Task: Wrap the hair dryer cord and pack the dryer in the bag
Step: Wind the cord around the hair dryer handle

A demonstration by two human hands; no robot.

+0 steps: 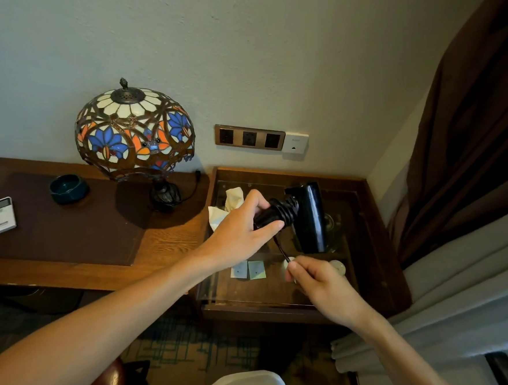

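One black hair dryer point(307, 217) is held above the glass-topped surface point(367, 244) at right, its cord point(287, 209) coiled around the handle. The left hand point(243, 232) has fingers clamped on that handle; the right hand point(319, 281) pinches the cord's loose end. Two small pale squares point(247, 270) lie below. No writing is legible.
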